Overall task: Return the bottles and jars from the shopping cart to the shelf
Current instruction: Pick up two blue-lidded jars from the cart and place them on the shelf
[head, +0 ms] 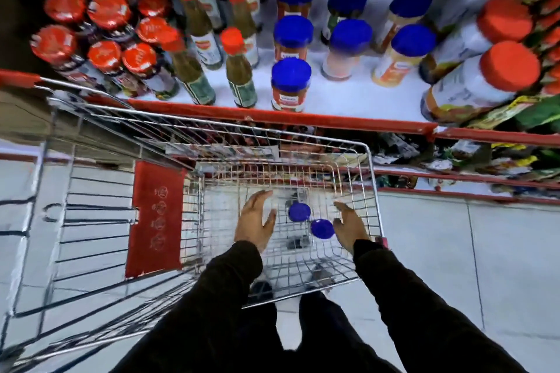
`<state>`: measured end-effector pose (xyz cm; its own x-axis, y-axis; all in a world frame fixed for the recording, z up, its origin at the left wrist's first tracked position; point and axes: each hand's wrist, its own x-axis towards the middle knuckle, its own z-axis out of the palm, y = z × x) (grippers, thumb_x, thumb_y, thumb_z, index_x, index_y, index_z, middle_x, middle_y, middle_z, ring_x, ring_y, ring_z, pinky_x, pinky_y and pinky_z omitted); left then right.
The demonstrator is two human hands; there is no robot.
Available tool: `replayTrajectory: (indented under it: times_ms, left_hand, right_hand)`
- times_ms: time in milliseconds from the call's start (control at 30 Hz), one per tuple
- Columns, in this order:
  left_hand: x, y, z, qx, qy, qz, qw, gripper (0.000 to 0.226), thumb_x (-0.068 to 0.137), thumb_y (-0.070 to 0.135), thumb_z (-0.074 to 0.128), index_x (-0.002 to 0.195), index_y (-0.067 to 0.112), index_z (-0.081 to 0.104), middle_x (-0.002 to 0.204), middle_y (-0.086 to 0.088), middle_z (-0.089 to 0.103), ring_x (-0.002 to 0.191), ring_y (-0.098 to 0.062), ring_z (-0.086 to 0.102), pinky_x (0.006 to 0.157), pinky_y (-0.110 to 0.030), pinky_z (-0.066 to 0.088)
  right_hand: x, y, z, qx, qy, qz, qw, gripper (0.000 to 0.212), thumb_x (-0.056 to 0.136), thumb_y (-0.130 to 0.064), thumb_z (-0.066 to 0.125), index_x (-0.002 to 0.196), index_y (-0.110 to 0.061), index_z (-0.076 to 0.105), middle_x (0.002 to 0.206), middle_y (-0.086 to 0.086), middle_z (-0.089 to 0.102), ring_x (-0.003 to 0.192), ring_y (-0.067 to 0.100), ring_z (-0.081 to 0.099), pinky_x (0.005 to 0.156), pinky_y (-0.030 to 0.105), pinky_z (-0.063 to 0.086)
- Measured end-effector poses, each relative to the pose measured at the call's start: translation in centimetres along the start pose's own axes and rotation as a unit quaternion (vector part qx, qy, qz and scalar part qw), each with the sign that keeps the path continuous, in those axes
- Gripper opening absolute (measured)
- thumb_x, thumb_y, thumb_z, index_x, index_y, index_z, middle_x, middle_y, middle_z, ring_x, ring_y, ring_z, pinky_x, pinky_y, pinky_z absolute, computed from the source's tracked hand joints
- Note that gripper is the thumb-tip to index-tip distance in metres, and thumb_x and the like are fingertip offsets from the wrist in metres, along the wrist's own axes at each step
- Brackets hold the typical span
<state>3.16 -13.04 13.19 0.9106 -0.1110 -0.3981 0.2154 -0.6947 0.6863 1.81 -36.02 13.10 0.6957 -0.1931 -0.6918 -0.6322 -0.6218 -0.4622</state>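
Two blue-lidded jars stand upright on the floor of the wire shopping cart: one jar nearer the middle, a second jar just right of it. My left hand hangs open inside the cart, left of the first jar, fingers spread. My right hand is open too, close beside the second jar on its right, not gripping it. Above the cart, the white shelf carries several matching blue-lidded jars, the closest one near its front edge.
Red-capped sauce bottles and red-lidded dark jars fill the shelf's left side. Large white jars with red lids lean at the right. A red rail edges the shelf. The cart's red child-seat flap stands left of my hands.
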Motion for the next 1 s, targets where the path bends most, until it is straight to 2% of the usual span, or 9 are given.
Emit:
replayTrajectory:
  times_ms: [67,167,267,433,567,667,800,867,1000]
  left_hand:
    - [0.5,-1.4,2.3,0.009,-0.036,-0.027,0.999,0.047,0.102,0.022,0.046,0.148,0.019,0.037,0.153,-0.004,0.037,0.139,-0.024,0.039,0.109,-0.02,0.028]
    - [1.6,-3.4,5.7,0.019,-0.086,-0.061,0.994,0.052,0.101,0.021,0.048,0.151,0.02,0.033,0.157,-0.003,0.034,0.141,-0.024,0.038,0.111,-0.023,0.029]
    - [3.2,-4.5,8.8,0.012,-0.096,-0.085,0.992,0.056,0.099,0.013,0.05,0.152,0.018,0.033,0.157,-0.004,0.035,0.142,-0.024,0.038,0.114,-0.026,0.029]
    - [6.3,-4.7,12.4,-0.02,-0.067,-0.076,0.995,0.06,0.086,0.002,0.064,0.143,0.011,0.045,0.145,-0.008,0.051,0.132,-0.027,0.05,0.11,-0.029,0.038]
    - [7.8,-5.2,13.4,-0.037,-0.065,-0.042,0.996,0.053,0.078,0.007,0.075,0.127,0.01,0.056,0.122,-0.009,0.067,0.11,-0.028,0.063,0.091,-0.028,0.048]
    - [7.6,-5.8,13.1,-0.048,-0.048,-0.045,0.997,0.055,0.075,0.013,0.081,0.124,0.01,0.057,0.114,-0.008,0.069,0.101,-0.025,0.064,0.087,-0.03,0.052]
    - [6.0,-5.6,11.2,-0.106,-0.034,-0.076,0.991,0.057,0.073,0.011,0.083,0.124,0.013,0.057,0.114,-0.001,0.062,0.108,-0.024,0.061,0.089,-0.038,0.057]
    - [4.8,-5.2,9.9,-0.139,-0.016,-0.082,0.987,0.057,0.072,0.007,0.083,0.122,0.018,0.057,0.115,0.003,0.059,0.113,-0.026,0.061,0.089,-0.035,0.058]
    - [2.4,-3.1,7.0,-0.179,0.03,-0.091,0.979,0.057,0.07,0.005,0.085,0.114,0.027,0.057,0.115,0.006,0.057,0.111,-0.021,0.061,0.078,-0.017,0.056]
  right_hand:
    - [1.5,2.3,0.7,-0.019,-0.049,0.041,0.998,0.061,0.091,0.009,0.048,0.15,-0.003,0.04,0.154,0.021,0.045,0.123,0.029,0.057,0.091,0.026,0.046]
    - [3.7,5.0,2.0,-0.082,-0.11,0.046,0.989,0.074,0.085,0.001,0.067,0.152,-0.004,0.036,0.156,0.017,0.043,0.14,0.031,0.047,0.111,0.029,0.038]
    - [5.8,6.7,3.5,-0.113,-0.144,0.031,0.983,0.085,0.075,-0.013,0.085,0.147,-0.005,0.042,0.147,0.016,0.051,0.137,0.031,0.05,0.108,0.027,0.037]
    - [8.4,7.4,5.1,-0.135,-0.091,-0.066,0.984,0.078,0.068,-0.014,0.087,0.137,-0.011,0.051,0.138,0.013,0.055,0.124,0.034,0.057,0.103,0.038,0.048]
    - [9.1,7.7,5.4,-0.128,-0.043,-0.123,0.983,0.062,0.065,-0.009,0.084,0.121,-0.015,0.057,0.121,0.011,0.065,0.108,0.034,0.064,0.086,0.035,0.054]
    - [9.1,7.6,5.1,-0.103,-0.027,-0.117,0.987,0.059,0.065,-0.009,0.085,0.118,-0.013,0.06,0.118,0.011,0.067,0.105,0.032,0.064,0.082,0.027,0.049]
    - [7.5,6.8,3.8,-0.074,-0.017,-0.124,0.989,0.062,0.064,-0.015,0.088,0.119,-0.013,0.062,0.118,0.008,0.067,0.105,0.028,0.063,0.082,0.024,0.046]
    - [6.1,6.3,3.1,-0.064,-0.005,-0.144,0.988,0.063,0.063,-0.019,0.09,0.12,-0.014,0.062,0.117,0.007,0.066,0.104,0.026,0.063,0.082,0.024,0.047]
    - [3.0,5.0,1.2,-0.033,0.03,-0.174,0.984,0.065,0.063,-0.028,0.091,0.12,-0.015,0.063,0.115,0.006,0.067,0.101,0.024,0.064,0.085,0.024,0.049]
